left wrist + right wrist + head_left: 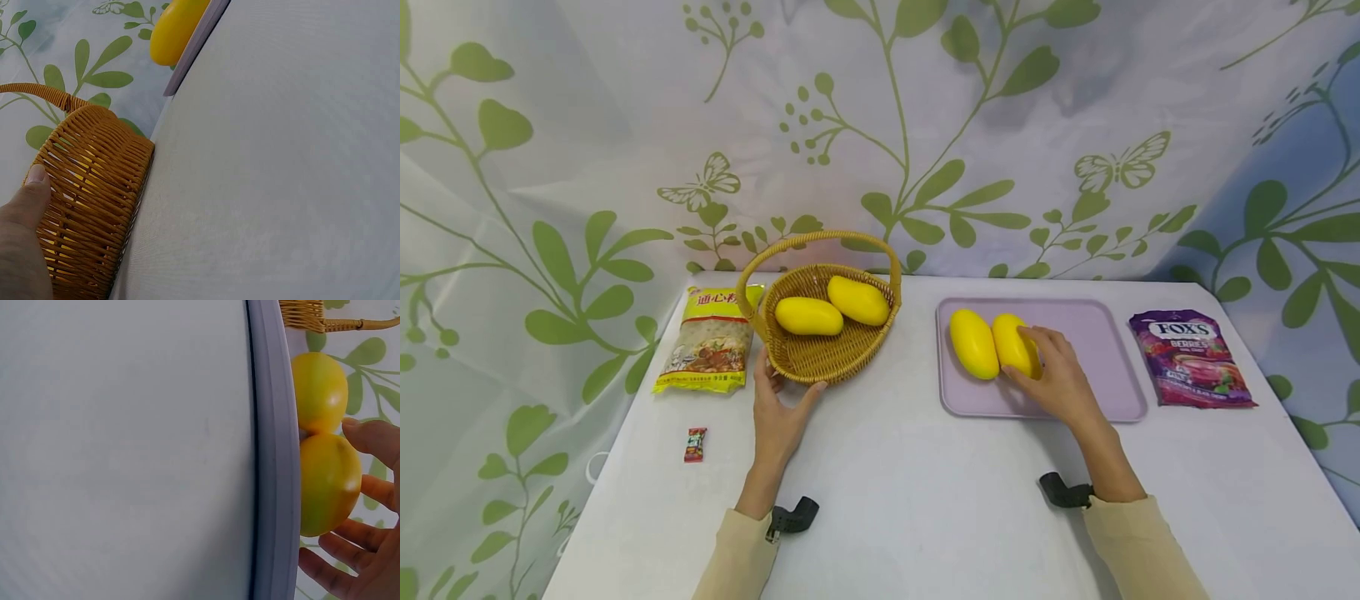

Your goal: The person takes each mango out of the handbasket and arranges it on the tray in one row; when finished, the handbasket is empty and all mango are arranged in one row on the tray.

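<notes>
The left hand (pixel 778 421) holds a woven basket (pixel 820 367) at its front left side. Its thumb (pixel 37 175) lies against the wicker in the left wrist view. Two yellow mangoes (pixel 808 317) lie inside the basket. The right hand (pixel 1058 375) is around the right-hand mango (pixel 1011 342) on a pale purple tray (pixel 1082 317), thumb on one side and spread fingers on the other. Another mango (pixel 973 343) lies beside it, left of the hand. In the right wrist view the fingers (pixel 350 550) are loosely bent at the mango's edge.
Left of the basket lies a yellow pasta bag (pixel 707 342), with a small red wrapped candy (pixel 695 444) in front of it. A purple Fox's candy bag (pixel 1191 358) lies right of the tray. Leaf-printed cloth (pixel 925 125) hangs behind the white table (pixel 910 500).
</notes>
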Action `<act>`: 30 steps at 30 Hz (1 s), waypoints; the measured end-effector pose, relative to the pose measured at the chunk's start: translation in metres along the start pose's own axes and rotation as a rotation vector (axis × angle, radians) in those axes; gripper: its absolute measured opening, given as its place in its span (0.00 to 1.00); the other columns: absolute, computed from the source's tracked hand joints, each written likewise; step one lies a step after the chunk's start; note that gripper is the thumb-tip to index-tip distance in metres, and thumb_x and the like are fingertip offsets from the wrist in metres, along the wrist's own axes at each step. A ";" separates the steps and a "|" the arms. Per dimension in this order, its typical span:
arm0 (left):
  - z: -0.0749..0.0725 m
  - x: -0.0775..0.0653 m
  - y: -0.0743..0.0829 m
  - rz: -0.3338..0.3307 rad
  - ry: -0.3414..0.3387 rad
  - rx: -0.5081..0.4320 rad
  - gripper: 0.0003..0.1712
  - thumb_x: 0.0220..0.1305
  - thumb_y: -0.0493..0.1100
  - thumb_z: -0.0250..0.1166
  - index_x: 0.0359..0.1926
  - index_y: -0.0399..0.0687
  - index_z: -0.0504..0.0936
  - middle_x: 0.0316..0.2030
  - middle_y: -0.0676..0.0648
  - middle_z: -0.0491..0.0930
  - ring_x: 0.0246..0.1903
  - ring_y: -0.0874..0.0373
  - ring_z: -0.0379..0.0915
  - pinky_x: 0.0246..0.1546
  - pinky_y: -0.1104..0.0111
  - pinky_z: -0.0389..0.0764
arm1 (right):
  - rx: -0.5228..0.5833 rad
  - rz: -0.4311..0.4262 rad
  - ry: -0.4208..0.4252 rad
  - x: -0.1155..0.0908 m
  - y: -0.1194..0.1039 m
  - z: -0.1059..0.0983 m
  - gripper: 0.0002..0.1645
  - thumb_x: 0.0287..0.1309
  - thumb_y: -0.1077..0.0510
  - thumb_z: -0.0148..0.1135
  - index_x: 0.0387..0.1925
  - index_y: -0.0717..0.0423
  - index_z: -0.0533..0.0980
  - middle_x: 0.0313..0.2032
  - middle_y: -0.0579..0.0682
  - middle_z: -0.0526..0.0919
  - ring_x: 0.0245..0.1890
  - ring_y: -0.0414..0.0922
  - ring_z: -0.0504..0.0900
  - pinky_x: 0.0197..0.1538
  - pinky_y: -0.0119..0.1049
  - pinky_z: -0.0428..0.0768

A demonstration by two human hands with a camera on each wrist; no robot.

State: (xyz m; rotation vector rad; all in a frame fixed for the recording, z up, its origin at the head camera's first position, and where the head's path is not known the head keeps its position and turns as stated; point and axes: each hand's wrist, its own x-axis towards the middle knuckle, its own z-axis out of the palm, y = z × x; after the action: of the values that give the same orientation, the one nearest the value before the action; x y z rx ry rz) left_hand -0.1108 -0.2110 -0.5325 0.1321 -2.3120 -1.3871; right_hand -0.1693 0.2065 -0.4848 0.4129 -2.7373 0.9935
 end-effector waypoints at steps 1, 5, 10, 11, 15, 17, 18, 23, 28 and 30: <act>0.000 0.000 0.000 -0.002 0.000 -0.001 0.61 0.53 0.51 0.76 0.77 0.57 0.44 0.64 0.40 0.67 0.60 0.48 0.68 0.60 0.53 0.70 | -0.004 0.001 -0.002 0.000 0.000 0.000 0.39 0.51 0.60 0.73 0.64 0.62 0.68 0.61 0.69 0.66 0.59 0.67 0.65 0.57 0.68 0.67; 0.000 0.001 0.001 -0.005 0.001 -0.006 0.61 0.53 0.51 0.76 0.77 0.56 0.45 0.63 0.39 0.68 0.60 0.48 0.68 0.59 0.54 0.70 | -0.018 0.006 -0.006 0.003 -0.003 -0.002 0.38 0.52 0.59 0.73 0.64 0.62 0.68 0.62 0.69 0.66 0.60 0.67 0.64 0.58 0.69 0.66; -0.001 0.002 0.001 0.012 0.005 -0.008 0.61 0.53 0.50 0.76 0.77 0.54 0.45 0.63 0.38 0.68 0.59 0.47 0.68 0.58 0.54 0.71 | -0.016 0.007 0.002 0.008 -0.010 -0.004 0.37 0.53 0.59 0.72 0.64 0.61 0.69 0.63 0.68 0.66 0.62 0.67 0.63 0.60 0.69 0.66; -0.001 0.002 0.001 0.012 0.005 -0.008 0.61 0.53 0.51 0.76 0.77 0.54 0.45 0.62 0.38 0.68 0.59 0.47 0.68 0.58 0.54 0.71 | -0.017 0.007 0.003 0.009 -0.012 -0.005 0.37 0.54 0.59 0.72 0.64 0.61 0.69 0.63 0.68 0.66 0.62 0.67 0.63 0.60 0.68 0.66; 0.000 0.001 0.001 0.002 0.003 -0.006 0.61 0.53 0.51 0.76 0.77 0.55 0.45 0.63 0.38 0.68 0.59 0.47 0.68 0.59 0.54 0.70 | -0.014 -0.015 0.010 0.015 -0.020 -0.006 0.36 0.54 0.60 0.71 0.64 0.60 0.70 0.64 0.67 0.66 0.62 0.65 0.63 0.61 0.67 0.65; -0.001 0.001 0.001 -0.007 0.002 -0.006 0.60 0.53 0.51 0.76 0.77 0.55 0.45 0.63 0.39 0.68 0.59 0.48 0.68 0.59 0.55 0.70 | -0.012 -0.036 0.012 0.019 -0.024 -0.007 0.35 0.54 0.60 0.71 0.63 0.60 0.70 0.63 0.67 0.67 0.62 0.65 0.64 0.62 0.66 0.65; -0.001 0.001 0.001 -0.010 0.002 -0.006 0.60 0.53 0.51 0.76 0.77 0.55 0.45 0.63 0.39 0.68 0.59 0.48 0.68 0.59 0.55 0.70 | -0.009 -0.046 0.013 0.021 -0.026 -0.007 0.35 0.53 0.60 0.71 0.63 0.60 0.71 0.63 0.66 0.67 0.62 0.64 0.64 0.61 0.66 0.66; -0.001 0.001 0.001 -0.017 -0.001 -0.005 0.60 0.54 0.52 0.75 0.77 0.55 0.45 0.63 0.39 0.68 0.59 0.48 0.68 0.59 0.55 0.70 | 0.003 -0.080 -0.007 0.030 -0.038 -0.006 0.34 0.53 0.60 0.72 0.62 0.60 0.71 0.63 0.66 0.68 0.62 0.63 0.65 0.62 0.65 0.66; 0.000 0.001 0.002 -0.016 0.000 -0.005 0.59 0.54 0.52 0.75 0.77 0.56 0.45 0.63 0.39 0.68 0.60 0.48 0.67 0.60 0.55 0.70 | 0.010 -0.116 -0.051 0.038 -0.050 -0.002 0.33 0.55 0.59 0.70 0.63 0.58 0.71 0.64 0.64 0.68 0.63 0.63 0.65 0.64 0.65 0.65; 0.000 0.001 0.002 -0.014 0.000 -0.006 0.60 0.54 0.52 0.75 0.77 0.56 0.45 0.63 0.39 0.68 0.60 0.48 0.67 0.60 0.55 0.70 | 0.020 -0.132 -0.062 0.041 -0.054 0.001 0.33 0.56 0.58 0.70 0.63 0.57 0.71 0.64 0.63 0.68 0.63 0.62 0.65 0.63 0.65 0.66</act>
State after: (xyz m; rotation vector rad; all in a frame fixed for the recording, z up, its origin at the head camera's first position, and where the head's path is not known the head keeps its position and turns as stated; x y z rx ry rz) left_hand -0.1110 -0.2107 -0.5305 0.1464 -2.3110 -1.4013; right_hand -0.1899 0.1585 -0.4417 0.6288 -2.7150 0.9904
